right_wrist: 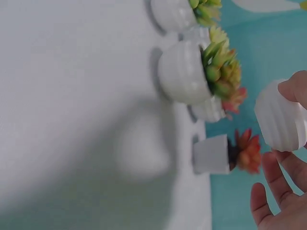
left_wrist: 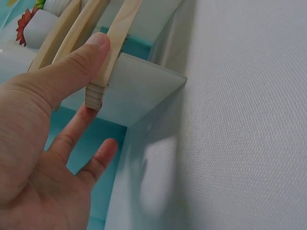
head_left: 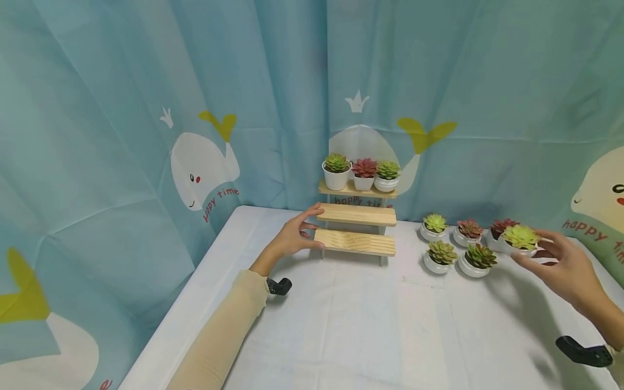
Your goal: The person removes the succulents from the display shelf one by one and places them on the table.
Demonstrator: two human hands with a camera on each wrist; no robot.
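A three-tier wooden plant stand point(head_left: 355, 214) with pale side panels stands at the back of the table. My left hand point(head_left: 291, 235) grips its left end, the thumb on the lowest step and a fingertip at the middle one. In the left wrist view the thumb point(left_wrist: 84, 60) presses the front board's face. Over at the right, my right hand point(head_left: 567, 265) holds a light-green potted succulent point(head_left: 520, 238) by its round white pot. The right wrist view has this pot point(right_wrist: 277, 117) raised off the table, pinched between thumb and fingers.
Three potted succulents line the stand's top step, with a red one point(head_left: 364, 169) in the middle. Several more, including a dark-green one point(head_left: 479, 259), stand on the white-covered table point(head_left: 361, 325) right of the stand. A blue whale-print curtain point(head_left: 287, 97) hangs behind.
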